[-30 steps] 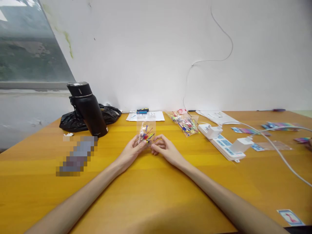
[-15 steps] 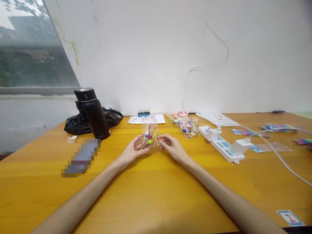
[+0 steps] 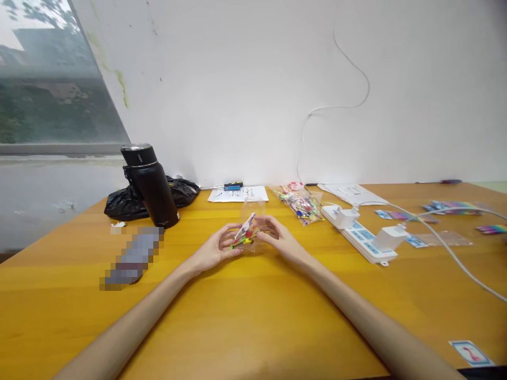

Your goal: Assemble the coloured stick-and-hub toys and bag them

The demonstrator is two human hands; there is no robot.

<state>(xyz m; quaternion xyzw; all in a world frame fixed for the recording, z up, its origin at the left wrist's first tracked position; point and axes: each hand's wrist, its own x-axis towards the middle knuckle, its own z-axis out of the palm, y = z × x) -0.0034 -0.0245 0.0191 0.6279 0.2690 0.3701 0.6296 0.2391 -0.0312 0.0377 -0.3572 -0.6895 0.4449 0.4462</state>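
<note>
Both my hands meet at the middle of the orange wooden table [image 3: 245, 311] around a small clear plastic bag [image 3: 247, 232] filled with several coloured picks. My left hand [image 3: 216, 249] pinches the bag's left side with thumb and fingers. My right hand [image 3: 277, 238] grips its right side, fingers curled over it. The bag is tilted, its open top leaning toward the right hand, held just above the tabletop.
A black flask [image 3: 149, 184] and a black plastic bag [image 3: 122, 200] stand at the back left. Behind are a paper sheet [image 3: 237, 193] and a bag of coloured picks [image 3: 301, 203]. A white power strip [image 3: 364, 236] with chargers and cables lies right, with label cards [image 3: 471, 352].
The bag was held upright before; now it is tipped over to the right and lower between my hands. The camera view shifted slightly.
</note>
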